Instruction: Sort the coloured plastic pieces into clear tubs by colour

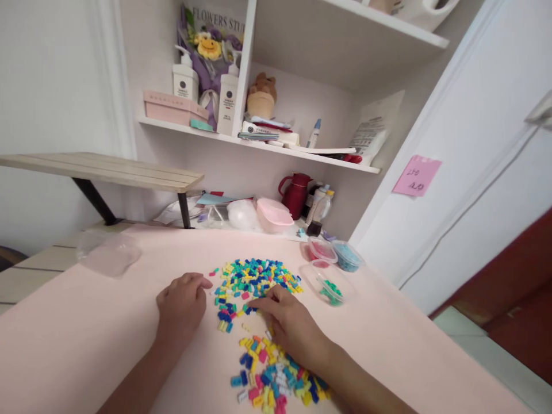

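Many small coloured plastic bricks (259, 276) lie in a loose heap on the pink tabletop, with a smaller cluster (226, 313) just in front of it. A second heap of bricks (276, 374), mostly yellow, blue, white and pink, spreads nearer to me. My right hand (288, 322) reaches between the heaps, its thumb and forefinger closed at the small cluster; whatever is between the fingertips is too small to make out. On the left of the far heap rests my left hand (183, 299), fingers curled in; anything inside them is hidden.
Right of the far heap stands a clear tub (317, 282) with green bricks. Behind it are tubs of pink bricks (321, 251) and blue bricks (346, 256). A clear plastic container (107, 253) lies at left. A wooden stand (107, 171) overhangs the back left; a shelf (259, 144) spans the back.
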Available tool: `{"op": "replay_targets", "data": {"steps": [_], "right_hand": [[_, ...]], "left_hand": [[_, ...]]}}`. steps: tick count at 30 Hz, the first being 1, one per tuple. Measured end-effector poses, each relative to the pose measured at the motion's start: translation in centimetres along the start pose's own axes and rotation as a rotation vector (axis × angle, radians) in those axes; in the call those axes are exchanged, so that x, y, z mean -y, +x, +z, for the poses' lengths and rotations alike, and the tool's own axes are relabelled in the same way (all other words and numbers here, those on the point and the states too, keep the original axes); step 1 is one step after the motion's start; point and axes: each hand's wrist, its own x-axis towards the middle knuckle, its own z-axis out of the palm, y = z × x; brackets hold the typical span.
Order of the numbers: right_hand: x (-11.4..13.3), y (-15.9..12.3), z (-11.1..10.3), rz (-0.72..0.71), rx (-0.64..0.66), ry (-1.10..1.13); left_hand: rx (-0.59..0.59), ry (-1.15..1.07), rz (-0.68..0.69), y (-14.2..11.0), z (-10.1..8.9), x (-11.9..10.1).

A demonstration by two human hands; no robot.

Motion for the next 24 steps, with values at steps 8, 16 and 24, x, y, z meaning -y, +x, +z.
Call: {"op": "replay_targets", "data": {"steps": [8, 16, 24], "right_hand": [[-0.5, -0.3, -1.5, 0.064, -0.066, 0.311], [-1.6, -0.3, -1.4, 0.06, -0.118, 0.152], [-1.7, -0.2, -1.2, 0.068, -0.034, 0.113]], "left_hand": [[-0.007, 0.03, 0.022, 0.3, 0.3, 0.3], [0.005, 0.017, 0.012, 0.2, 0.2, 0.2], [0.013, 0.021, -0.001, 0.1, 0.2, -0.1]]}}
